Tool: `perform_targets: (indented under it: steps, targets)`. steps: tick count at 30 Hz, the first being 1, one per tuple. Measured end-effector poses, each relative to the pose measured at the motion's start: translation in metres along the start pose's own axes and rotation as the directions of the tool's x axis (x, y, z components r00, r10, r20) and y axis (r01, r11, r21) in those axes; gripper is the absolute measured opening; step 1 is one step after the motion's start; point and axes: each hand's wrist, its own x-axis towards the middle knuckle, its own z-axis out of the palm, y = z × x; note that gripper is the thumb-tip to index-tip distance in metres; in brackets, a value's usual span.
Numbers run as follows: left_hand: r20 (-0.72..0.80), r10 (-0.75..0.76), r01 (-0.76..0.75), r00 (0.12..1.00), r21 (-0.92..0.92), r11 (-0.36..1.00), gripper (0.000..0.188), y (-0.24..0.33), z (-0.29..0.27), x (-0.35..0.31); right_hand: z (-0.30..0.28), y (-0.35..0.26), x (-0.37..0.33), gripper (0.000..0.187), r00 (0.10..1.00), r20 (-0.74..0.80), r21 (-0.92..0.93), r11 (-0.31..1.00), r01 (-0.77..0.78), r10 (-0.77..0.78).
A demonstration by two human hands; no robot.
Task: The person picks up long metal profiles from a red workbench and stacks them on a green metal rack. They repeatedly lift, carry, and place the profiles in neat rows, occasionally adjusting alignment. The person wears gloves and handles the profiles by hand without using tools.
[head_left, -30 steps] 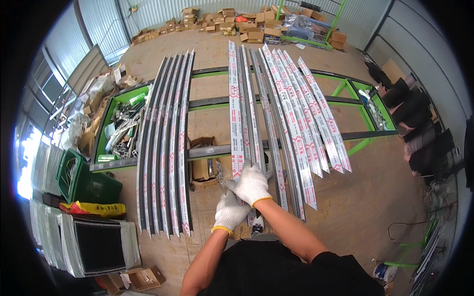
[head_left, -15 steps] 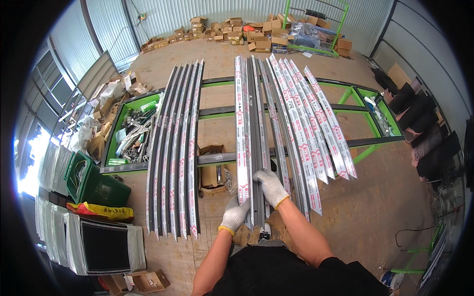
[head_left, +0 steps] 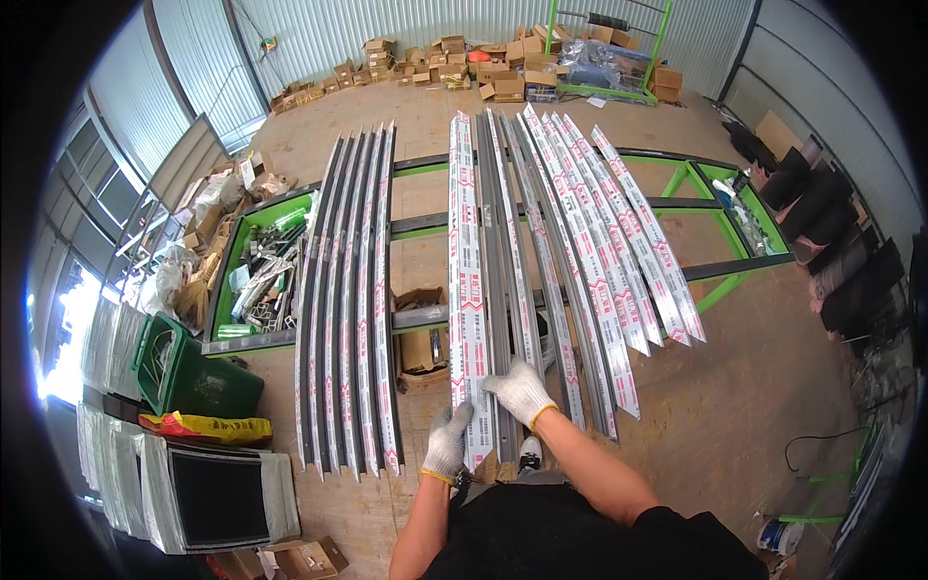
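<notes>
Both my hands wear white knit gloves with yellow cuffs. My left hand (head_left: 447, 443) is wrapped round the left edge of a long metal profile (head_left: 466, 290) near its close end. The profile carries printed film, white with red marks. My right hand (head_left: 522, 391) grips from the other side, its thumb toward the grey profile (head_left: 494, 261) alongside. The fingers under the metal are hidden. To the right, several film-covered profiles (head_left: 599, 256) lie fanned out across a black-topped green frame (head_left: 425, 229). At the left rests another row of profiles (head_left: 348, 300), dark with film strips.
A green tray (head_left: 224, 290) at the frame's left end holds metal fittings; a smaller green tray (head_left: 749, 217) is at the right end. A green bin (head_left: 208, 387) stands on the left. Cardboard boxes (head_left: 449, 63) line the back wall. Black rolls (head_left: 822, 213) lie far right.
The held profile has shifted left and nearer to me, and two film-covered faces of it now show. Both hands have come nearer my body. The view has shifted slightly.
</notes>
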Motion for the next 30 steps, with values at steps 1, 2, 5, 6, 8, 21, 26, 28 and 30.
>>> perform_targets:
  steps: [1, 2, 5, 6, 8, 21, 26, 28, 30]
  targets:
    - [0.024, 0.027, -0.028, 0.999, 0.055, 0.998, 0.052, -0.002, -0.001, 0.0, 0.002, 0.005, -0.005, 0.081, 0.999, 0.023, 0.111, 0.993, 0.03, -0.033]
    - [0.026, 0.054, -0.057, 0.998, 0.109, 0.992, 0.048, -0.004, -0.002, 0.0, 0.004, 0.008, -0.007, 0.084, 0.998, 0.04, 0.219, 0.975, 0.048, -0.058]
    - [-0.072, 0.062, -0.045, 0.996, 0.214, 0.976, 0.05, 0.002, -0.003, -0.001, 0.006, 0.012, -0.008, 0.084, 0.996, 0.056, 0.377, 0.925, 0.045, -0.071]
    - [-0.096, 0.072, -0.049, 0.993, 0.23, 0.972, 0.053, 0.006, -0.003, -0.003, 0.006, 0.012, -0.008, 0.084, 0.998, 0.052, 0.419, 0.908, 0.012, -0.037]
    - [-0.104, 0.103, -0.084, 0.989, 0.171, 0.982, 0.052, 0.021, -0.008, -0.007, 0.005, 0.011, -0.006, 0.07, 1.0, 0.005, 0.329, 0.944, -0.012, 0.012]
    - [-0.253, 0.475, 0.055, 0.843, 0.919, 0.392, 0.07, 0.036, 0.005, -0.017, 0.007, 0.035, 0.014, 0.071, 0.985, -0.133, -0.09, 0.991, 0.1, -0.111]
    - [-0.252, 0.611, 0.02, 0.75, 0.933, 0.359, 0.047, 0.023, 0.012, -0.032, 0.003, 0.035, 0.012, 0.068, 0.989, -0.103, -0.041, 0.994, 0.102, -0.106]
    - [-0.114, 0.732, 0.019, 0.672, 0.99, 0.138, 0.042, 0.02, 0.013, -0.032, 0.002, 0.034, 0.011, 0.067, 0.994, -0.068, 0.011, 0.996, 0.084, -0.083]
    - [-0.016, 0.783, 0.07, 0.622, 0.997, -0.035, 0.04, 0.018, 0.01, -0.033, 0.002, 0.033, 0.01, 0.067, 0.991, -0.082, 0.009, 0.995, 0.102, -0.101]
